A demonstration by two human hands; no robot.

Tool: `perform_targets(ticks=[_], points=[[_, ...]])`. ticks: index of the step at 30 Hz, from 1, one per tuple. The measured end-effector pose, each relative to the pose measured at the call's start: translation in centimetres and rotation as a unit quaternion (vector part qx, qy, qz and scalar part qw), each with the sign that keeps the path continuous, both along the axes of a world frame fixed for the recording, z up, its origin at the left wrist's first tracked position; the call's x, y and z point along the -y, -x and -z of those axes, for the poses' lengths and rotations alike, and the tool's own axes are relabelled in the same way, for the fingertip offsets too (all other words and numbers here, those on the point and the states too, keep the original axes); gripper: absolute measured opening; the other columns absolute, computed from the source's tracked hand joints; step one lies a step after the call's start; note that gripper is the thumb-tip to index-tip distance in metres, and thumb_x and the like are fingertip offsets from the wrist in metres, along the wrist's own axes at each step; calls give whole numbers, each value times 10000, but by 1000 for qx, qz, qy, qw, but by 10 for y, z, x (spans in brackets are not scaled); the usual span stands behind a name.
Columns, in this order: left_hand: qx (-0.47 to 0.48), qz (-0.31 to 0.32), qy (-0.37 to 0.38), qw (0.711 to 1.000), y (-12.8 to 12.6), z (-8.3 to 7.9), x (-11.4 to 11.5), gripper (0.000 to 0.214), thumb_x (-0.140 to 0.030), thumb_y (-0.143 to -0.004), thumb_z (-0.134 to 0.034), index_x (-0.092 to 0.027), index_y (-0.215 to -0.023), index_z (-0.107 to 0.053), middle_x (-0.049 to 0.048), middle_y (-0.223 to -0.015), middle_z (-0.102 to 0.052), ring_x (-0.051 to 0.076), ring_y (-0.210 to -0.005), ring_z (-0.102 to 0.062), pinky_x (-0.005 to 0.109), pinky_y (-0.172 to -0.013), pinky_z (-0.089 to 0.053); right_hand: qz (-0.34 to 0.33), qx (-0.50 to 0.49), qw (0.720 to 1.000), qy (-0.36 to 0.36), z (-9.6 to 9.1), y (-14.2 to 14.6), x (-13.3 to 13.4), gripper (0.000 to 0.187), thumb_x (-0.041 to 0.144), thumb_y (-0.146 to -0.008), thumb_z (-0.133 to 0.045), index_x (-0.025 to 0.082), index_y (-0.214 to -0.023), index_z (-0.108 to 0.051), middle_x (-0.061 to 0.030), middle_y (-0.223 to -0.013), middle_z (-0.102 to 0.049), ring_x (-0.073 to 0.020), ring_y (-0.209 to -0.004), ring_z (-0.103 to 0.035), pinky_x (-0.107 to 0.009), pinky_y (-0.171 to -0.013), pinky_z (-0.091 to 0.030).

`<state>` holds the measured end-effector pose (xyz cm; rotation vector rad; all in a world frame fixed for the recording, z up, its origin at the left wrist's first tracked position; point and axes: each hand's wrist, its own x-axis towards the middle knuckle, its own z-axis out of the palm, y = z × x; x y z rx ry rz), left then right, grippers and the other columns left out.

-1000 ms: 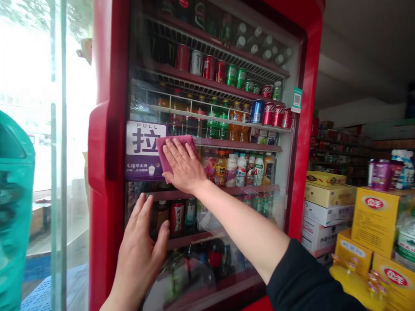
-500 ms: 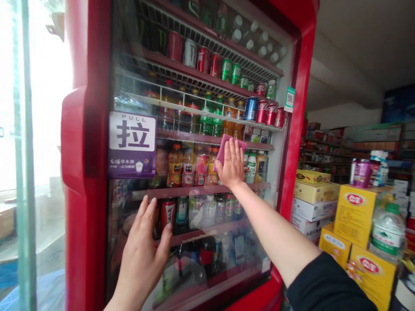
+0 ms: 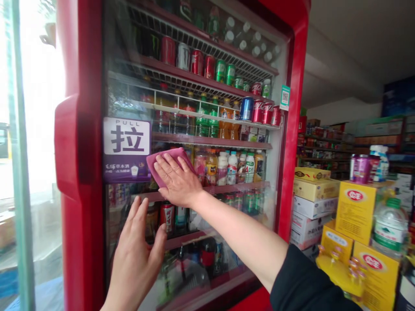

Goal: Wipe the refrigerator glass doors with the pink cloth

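Note:
My right hand lies flat, fingers spread, pressing a pink cloth against the glass door of a red drinks fridge. The cloth sits just right of the white and purple "PULL" sticker. My left hand is open, palm flat on the glass lower down, near the door's left frame. Behind the glass stand shelves of cans and bottles.
Stacked yellow and white cartons stand to the right of the fridge, with a water bottle and a purple tub on them. Shop shelves run along the back right. A glass pane is at the left.
My right hand slid the cloth right across the glass, then back left to beside the sticker. My left hand stayed on the glass.

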<state>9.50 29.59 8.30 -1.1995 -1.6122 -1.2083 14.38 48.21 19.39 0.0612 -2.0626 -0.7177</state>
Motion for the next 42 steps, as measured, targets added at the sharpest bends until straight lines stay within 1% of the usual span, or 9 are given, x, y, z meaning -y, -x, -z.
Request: perform_targets(ticks=[6,18,20,23,25,27,32,36,42], points=[[5,9,18,1000,-8,4,-16,750,-449,-1022,-604,-297,-1710,-350,112,-1783,-375,370,-1576,-486,562,-1227,-527,7,10,1000,-26,-4,-19,-22,743,403,-1070,-488,121,-1727,-287,-90,-1829,-259,-255,-1729,-138,-524,-1421,11],[-21,38,18,999,-28,9,-51,803,-402,-1021,-604,-286,-1741,-267,134,-1803,-322,372,-1671,-315,643,-1337,-340,128,-135,980,76,4,-101,-115,866,458,-1016,-549,112,-1744,-232,-119,-1847,-207,-280,-1737,-38,-537,-1412,-38],[-39,29,23,999,-30,8,-54,841,-385,-1009,-618,-273,-1750,-235,161,-1809,-293,397,-1686,-263,672,-1338,-304,160,-188,963,113,9,-114,-133,869,440,-1024,-513,83,-1749,-194,-149,-1848,-189,-301,-1736,-22,-563,-1404,-73],[-55,7,49,997,-29,8,-54,917,-374,-982,-649,-272,-1761,-176,191,-1818,-250,445,-1692,-209,716,-1317,-289,202,-311,906,203,17,-125,-152,848,411,-1046,-435,36,-1748,-143,-213,-1836,-182,-338,-1728,-64,-602,-1383,-155],[-56,-3,70,996,-29,9,-52,948,-367,-976,-655,-274,-1765,-138,203,-1821,-232,465,-1691,-193,728,-1301,-294,209,-376,865,258,23,-123,-153,829,401,-1055,-398,27,-1747,-135,-247,-1822,-204,-360,-1719,-116,-629,-1362,-207],[-53,-4,84,995,-30,10,-49,950,-359,-981,-647,-272,-1767,-120,210,-1824,-218,472,-1689,-192,728,-1291,-302,203,-390,852,284,32,-114,-141,832,395,-1052,-401,27,-1748,-130,-265,-1814,-212,-381,-1714,-137,-654,-1346,-231],[-43,2,87,995,-36,9,-39,909,-358,-997,-618,-269,-1764,-140,204,-1827,-213,458,-1690,-199,714,-1295,-305,154,-260,923,239,68,-75,-81,870,358,-1026,-516,38,-1749,-153,-233,-1832,-166,-373,-1725,-84,-642,-1371,-170],[-46,-3,86,995,-38,8,-34,900,-379,-994,-619,-253,-1760,-164,204,-1826,-217,444,-1694,-196,704,-1305,-302,66,-85,987,120,100,-48,-45,821,375,-1018,-598,112,-1730,-285,-168,-1811,-290,-311,-1724,-147,-596,-1395,-150],[-35,-5,96,995,-44,11,-38,880,-382,-1001,-610,-240,-1758,-183,215,-1822,-220,443,-1694,-196,700,-1306,-301,15,31,999,42,114,-39,-43,765,402,-1060,-562,154,-1730,-289,-108,-1807,-315,-275,-1712,-211,-560,-1411,-147]])
